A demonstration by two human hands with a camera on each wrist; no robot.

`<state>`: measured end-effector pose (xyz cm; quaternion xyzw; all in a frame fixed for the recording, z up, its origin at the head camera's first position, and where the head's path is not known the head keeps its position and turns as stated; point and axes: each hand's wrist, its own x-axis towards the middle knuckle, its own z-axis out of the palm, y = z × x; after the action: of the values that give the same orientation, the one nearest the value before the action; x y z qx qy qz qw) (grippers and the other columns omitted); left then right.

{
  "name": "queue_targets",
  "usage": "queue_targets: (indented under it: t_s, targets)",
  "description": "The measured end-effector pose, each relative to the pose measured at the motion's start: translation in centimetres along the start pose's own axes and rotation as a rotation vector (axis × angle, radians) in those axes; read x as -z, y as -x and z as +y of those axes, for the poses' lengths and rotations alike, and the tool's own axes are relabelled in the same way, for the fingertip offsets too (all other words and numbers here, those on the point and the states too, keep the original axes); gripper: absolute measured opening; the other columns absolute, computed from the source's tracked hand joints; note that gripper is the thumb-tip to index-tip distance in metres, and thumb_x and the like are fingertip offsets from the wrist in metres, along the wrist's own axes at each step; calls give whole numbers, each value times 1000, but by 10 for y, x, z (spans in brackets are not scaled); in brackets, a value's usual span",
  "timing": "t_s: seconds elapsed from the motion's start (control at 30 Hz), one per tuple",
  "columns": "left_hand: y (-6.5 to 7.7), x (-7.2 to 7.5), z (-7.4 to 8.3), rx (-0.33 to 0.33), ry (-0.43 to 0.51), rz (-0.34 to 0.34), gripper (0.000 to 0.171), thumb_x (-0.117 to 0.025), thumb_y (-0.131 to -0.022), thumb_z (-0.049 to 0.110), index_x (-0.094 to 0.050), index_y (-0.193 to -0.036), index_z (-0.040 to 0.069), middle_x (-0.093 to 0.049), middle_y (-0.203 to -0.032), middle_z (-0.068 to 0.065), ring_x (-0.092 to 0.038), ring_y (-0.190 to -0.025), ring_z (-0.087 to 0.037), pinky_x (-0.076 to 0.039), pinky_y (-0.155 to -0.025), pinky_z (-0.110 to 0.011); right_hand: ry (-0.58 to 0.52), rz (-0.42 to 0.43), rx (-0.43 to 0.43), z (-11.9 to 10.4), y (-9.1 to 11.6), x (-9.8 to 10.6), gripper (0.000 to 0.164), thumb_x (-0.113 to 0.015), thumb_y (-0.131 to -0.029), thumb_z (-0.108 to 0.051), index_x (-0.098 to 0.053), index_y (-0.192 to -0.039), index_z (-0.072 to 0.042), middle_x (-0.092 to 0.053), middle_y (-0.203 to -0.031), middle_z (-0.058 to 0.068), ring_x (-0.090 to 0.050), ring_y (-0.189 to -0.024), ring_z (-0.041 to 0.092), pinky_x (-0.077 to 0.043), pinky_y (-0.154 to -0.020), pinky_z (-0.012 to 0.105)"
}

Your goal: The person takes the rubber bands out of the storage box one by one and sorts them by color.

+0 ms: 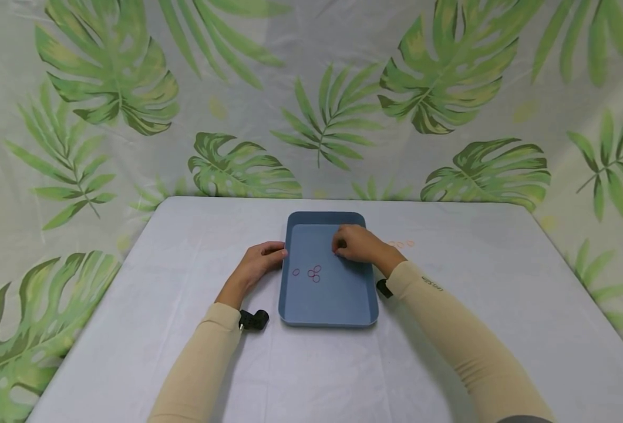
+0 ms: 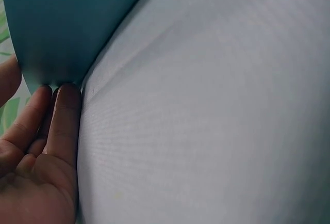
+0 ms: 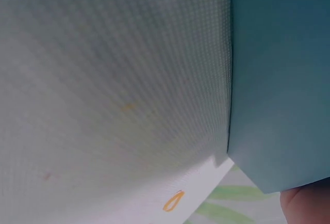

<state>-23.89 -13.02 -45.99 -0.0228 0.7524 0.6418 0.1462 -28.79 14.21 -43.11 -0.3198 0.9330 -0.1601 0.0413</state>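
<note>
A blue rectangular tray (image 1: 327, 308) lies on the white table. Inside it are several small dark red rubber bands (image 1: 316, 278), most in a cluster left of the middle and one apart near the left wall. My left hand (image 1: 261, 261) touches the tray's left side, its fingertips against the outer wall and the thumb at the rim in the left wrist view. Over the tray's upper right part is my right hand (image 1: 361, 244), fingers curled and thumb and index together, a bit of red showing at the tips. The right wrist view catches only one fingertip (image 3: 308, 203) past the tray wall.
Several orange rubber bands (image 1: 400, 244) lie in a row on the table right of the tray, partly behind the right wrist. A leaf-printed cloth (image 1: 332, 117) hangs behind the table's far edge. Each wrist wears a small black camera (image 1: 254, 320).
</note>
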Motion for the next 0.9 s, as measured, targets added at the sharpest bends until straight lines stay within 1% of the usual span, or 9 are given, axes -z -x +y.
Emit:
queue_targets:
  t_s: [0.2,0.3,0.47,0.7,0.9]
  targets:
    - [-2,0,-1,5,-9,1,45,-66,-95,21,-58,-137,6,-60,-139,-15,-61,-124,-25,-49,-109,-40,-44,-14,-23,0,0,3,5,-71,-90,-11,-76,-89,-9,-68,-96,7,-61,-88,21,-55,-82,38]
    - [-2,0,-1,6,-7,2,45,-66,-95,21,-58,-137,6,-60,-139,-15,-61,-123,-24,-49,-109,-40,-82,-7,-32,-1,0,5,5,-71,-90,-11,-75,-88,-9,-68,-95,8,-62,-89,21,-54,-82,38]
    - [-2,0,-2,16,-6,10,46,-67,-94,21,-59,-137,6,-61,-139,-15,-61,-123,-24,-49,-109,-40,-114,6,-40,-3,0,9,5,-72,-90,-12,-76,-89,-9,-68,-94,8,-62,-88,21,-54,-80,37]
    - [-3,0,-2,13,19,7,45,-67,-94,19,-59,-136,5,-60,-139,-16,-60,-125,-26,-47,-111,-41,-138,28,-39,-6,1,14,5,-73,-89,-14,-75,-89,-9,-67,-92,8,-64,-87,21,-56,-78,35]
    - [-2,0,0,16,24,12,46,-68,-94,20,-59,-136,4,-60,-140,-17,-61,-121,-22,-48,-110,-40,-182,41,-23,-9,4,19,4,-74,-88,-13,-75,-89,-9,-67,-91,8,-66,-88,22,-57,-78,36]
